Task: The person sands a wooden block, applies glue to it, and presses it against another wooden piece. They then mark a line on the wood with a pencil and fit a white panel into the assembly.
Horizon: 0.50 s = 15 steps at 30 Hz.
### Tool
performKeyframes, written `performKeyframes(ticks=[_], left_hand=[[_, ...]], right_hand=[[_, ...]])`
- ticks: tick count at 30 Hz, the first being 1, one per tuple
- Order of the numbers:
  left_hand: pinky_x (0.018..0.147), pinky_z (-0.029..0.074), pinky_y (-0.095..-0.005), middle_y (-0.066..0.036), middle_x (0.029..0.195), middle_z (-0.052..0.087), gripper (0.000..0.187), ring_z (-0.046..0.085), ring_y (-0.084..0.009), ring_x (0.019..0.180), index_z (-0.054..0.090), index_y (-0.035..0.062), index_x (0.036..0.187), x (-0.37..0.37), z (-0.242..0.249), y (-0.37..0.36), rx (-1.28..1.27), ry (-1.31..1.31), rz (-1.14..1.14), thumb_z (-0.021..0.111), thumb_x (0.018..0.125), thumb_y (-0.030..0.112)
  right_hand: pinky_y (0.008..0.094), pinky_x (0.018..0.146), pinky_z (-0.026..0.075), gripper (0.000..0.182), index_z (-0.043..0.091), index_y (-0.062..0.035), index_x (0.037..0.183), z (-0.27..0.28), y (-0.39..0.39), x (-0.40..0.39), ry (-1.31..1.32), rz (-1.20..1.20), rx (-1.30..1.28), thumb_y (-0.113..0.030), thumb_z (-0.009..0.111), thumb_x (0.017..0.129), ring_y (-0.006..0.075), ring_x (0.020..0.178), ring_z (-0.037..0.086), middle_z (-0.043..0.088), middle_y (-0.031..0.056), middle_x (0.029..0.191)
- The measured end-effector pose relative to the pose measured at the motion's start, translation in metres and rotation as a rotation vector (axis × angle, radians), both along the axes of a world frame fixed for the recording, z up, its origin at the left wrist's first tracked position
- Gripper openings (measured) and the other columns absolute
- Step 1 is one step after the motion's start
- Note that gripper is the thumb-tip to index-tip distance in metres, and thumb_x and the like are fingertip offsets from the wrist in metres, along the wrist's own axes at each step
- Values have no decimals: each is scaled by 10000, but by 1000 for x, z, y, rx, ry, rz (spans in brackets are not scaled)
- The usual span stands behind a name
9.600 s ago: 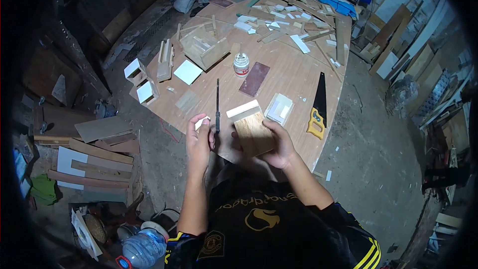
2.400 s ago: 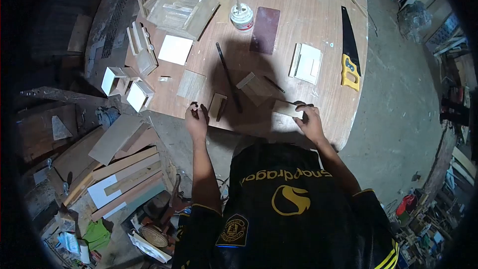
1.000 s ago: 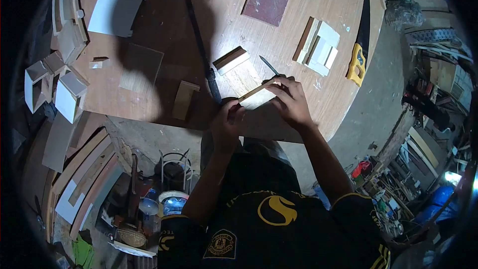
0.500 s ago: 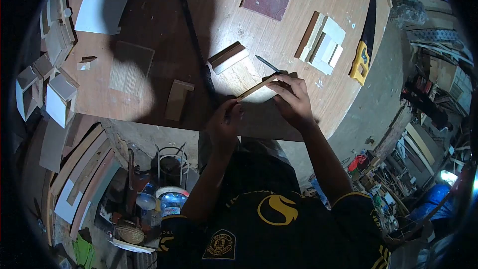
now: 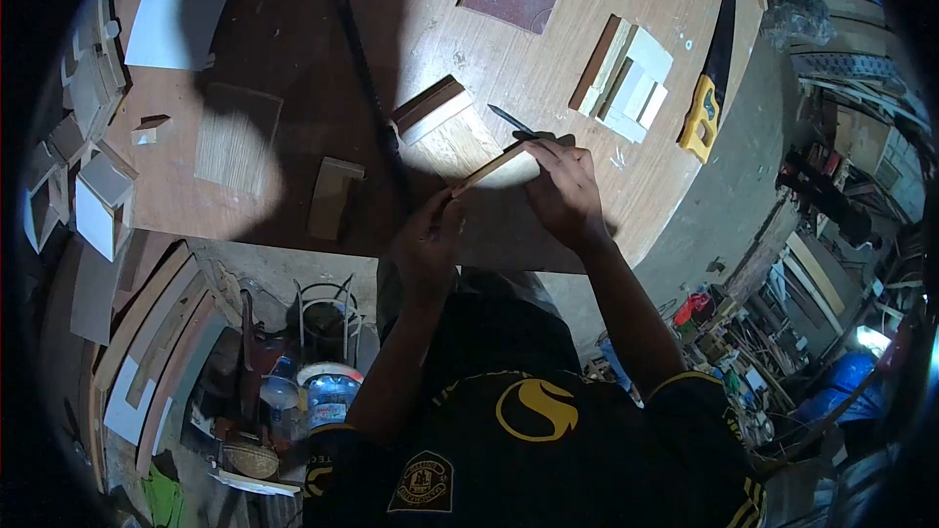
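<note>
Pale wood, cut as a thin strip (image 5: 504,174), spans the gap between the fingers of the left hand (image 5: 427,242) and those of the right hand (image 5: 565,191). Both sets are closed on it: the left fingers pinch the end nearer the body, the right fingers clasp the farther end, and this grip by the ends seems meant to leave the long edge in view and stop the piece twisting. Just past the fingers lies a board with a raised batten (image 5: 460,137) across its far end; the strip overlaps it in view, and whether the two touch cannot be told. A pencil (image 5: 509,118) lies just beyond the right fingers, point away from them, probably kept within easy reach. Left of the left fingers, in shadow, are a long black tool (image 5: 356,53) and a small wooden block (image 5: 333,200), with a grained panel (image 5: 238,142) farther out. Beyond the right fingers and to their right sits a stack of white pieces (image 5: 636,78); farther right, a yellow-handled saw (image 5: 700,119) rests near the edge of the surface (image 5: 430,29), its blade pointing away, presumably parked clear of both hands.
</note>
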<state>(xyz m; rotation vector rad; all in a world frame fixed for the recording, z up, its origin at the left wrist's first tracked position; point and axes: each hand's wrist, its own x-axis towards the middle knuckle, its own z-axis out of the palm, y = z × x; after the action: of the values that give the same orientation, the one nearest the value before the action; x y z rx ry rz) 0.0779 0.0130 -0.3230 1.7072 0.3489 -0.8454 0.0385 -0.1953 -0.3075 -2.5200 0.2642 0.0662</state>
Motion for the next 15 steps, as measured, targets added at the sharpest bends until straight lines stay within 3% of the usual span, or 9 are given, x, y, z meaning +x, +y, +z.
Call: performKeyframes(ticks=[3, 6, 9, 15], left_hand=[[739, 532, -272, -120, 928, 706, 251, 675, -148, 842, 680, -4, 1096, 0, -1, -1, -27, 18, 32, 659, 912, 166], [742, 531, -271, -121, 922, 707, 249, 672, -143, 830, 691, -2, 1081, 1, -2, -1, 13, -21, 20, 663, 911, 178], [746, 526, -268, -116, 918, 707, 249, 668, -137, 819, 697, -1, 1073, 3, 2, -2, 5, 95, 53, 665, 912, 187], [739, 517, -262, -100, 884, 709, 249, 658, -122, 820, 697, -12, 1062, -4, -4, -2, 35, 28, 59, 670, 911, 184]], right_hand=[[349, 845, 475, 546, 628, -78, 1200, 3, -2, 0, 30, 36, -25, 27, 701, 669, 263, 951, 552, 626, 84, 1172], [349, 867, 418, 550, 631, -45, 1175, 4, -1, 1, 8, 35, -4, 29, 721, 638, 255, 942, 560, 622, 109, 1191], [352, 860, 422, 551, 634, -44, 1173, 1, -4, 1, -14, 51, -14, 24, 724, 633, 255, 945, 557, 619, 105, 1198], [352, 854, 426, 529, 645, -41, 1157, 1, -5, 2, -17, 63, -21, 24, 722, 638, 258, 938, 555, 621, 105, 1200]])
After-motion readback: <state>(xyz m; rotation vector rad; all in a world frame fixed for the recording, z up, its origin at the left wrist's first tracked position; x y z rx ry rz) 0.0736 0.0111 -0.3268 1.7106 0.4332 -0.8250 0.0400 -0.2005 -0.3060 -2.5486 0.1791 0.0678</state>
